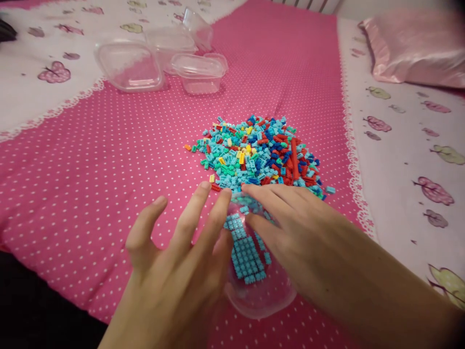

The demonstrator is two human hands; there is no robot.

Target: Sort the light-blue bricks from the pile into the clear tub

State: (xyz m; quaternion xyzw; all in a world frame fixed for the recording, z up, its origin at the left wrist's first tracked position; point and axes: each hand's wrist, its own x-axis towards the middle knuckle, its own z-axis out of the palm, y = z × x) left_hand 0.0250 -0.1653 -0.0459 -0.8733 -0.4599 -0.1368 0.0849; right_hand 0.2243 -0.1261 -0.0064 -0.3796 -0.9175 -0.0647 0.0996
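Note:
A clear plastic lid or shallow container [259,308] lies in front of me, with light-blue toy building bricks [247,257] lined up in a block on it and a few loose ones beside them. My left hand [181,261] is over its left side, fingers spread and nothing in them. From the right, my right hand [290,223] reaches across the far end, thumb and index finger apart; its other fingers are partly hidden. Just beyond the fingertips lies a heap of small bricks [254,155], in light blue, dark blue, green, red and yellow.
At the back left stand several clear plastic containers, among them a large square one [131,68] and a small one [201,80]. A pink dotted cloth [127,145] covers the surface. A shiny pink pillow [421,53] lies at the far right. Stray bricks edge the heap.

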